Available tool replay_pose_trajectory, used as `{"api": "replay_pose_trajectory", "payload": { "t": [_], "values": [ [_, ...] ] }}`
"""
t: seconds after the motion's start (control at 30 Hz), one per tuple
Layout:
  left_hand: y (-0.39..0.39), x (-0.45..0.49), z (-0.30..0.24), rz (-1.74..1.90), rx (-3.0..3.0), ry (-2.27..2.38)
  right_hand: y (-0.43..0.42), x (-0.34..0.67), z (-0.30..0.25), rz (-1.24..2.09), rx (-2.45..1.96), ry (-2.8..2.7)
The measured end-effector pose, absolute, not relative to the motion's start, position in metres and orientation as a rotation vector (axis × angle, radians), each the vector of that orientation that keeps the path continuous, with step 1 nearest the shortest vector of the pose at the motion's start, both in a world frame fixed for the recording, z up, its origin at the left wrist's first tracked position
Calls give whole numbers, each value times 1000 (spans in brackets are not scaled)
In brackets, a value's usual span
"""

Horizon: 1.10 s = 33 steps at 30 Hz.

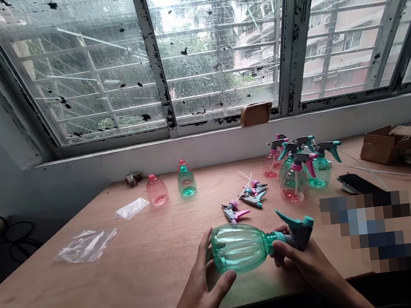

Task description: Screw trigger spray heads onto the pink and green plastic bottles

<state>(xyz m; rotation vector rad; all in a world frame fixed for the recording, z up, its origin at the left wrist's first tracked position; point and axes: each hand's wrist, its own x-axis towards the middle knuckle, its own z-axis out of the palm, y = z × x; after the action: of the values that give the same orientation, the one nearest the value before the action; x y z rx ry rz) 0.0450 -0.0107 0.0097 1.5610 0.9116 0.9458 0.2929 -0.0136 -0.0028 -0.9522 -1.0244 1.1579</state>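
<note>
A green spray bottle (239,248) lies on its side in the air over the table's front edge, its base to the left. My left hand (207,281) is wrapped round the base end, thumb below and fingers behind. With my right hand (292,250) I grip the neck, at the teal collar under the black and teal trigger head (297,227). Beyond it, several loose trigger heads (252,198) with pink or teal parts lie on the table. Behind them to the right stands a group of pink and green bottles (294,184) with trigger heads fitted.
A pink bottle (157,191) and a green bottle (187,180) without trigger heads stand at the back left. Clear plastic bags (88,245) lie at left. A phone (363,189), a cardboard box (388,147) and a white cable are at right. Windows rise behind the table (131,289).
</note>
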Motion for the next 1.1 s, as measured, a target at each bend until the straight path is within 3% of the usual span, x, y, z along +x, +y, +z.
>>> {"api": "replay_pose_trajectory", "payload": {
  "t": [1.1],
  "values": [
    [-8,45,8,957,1589,963,-13,293,-4,1175,-969,-1012]
  ]
}}
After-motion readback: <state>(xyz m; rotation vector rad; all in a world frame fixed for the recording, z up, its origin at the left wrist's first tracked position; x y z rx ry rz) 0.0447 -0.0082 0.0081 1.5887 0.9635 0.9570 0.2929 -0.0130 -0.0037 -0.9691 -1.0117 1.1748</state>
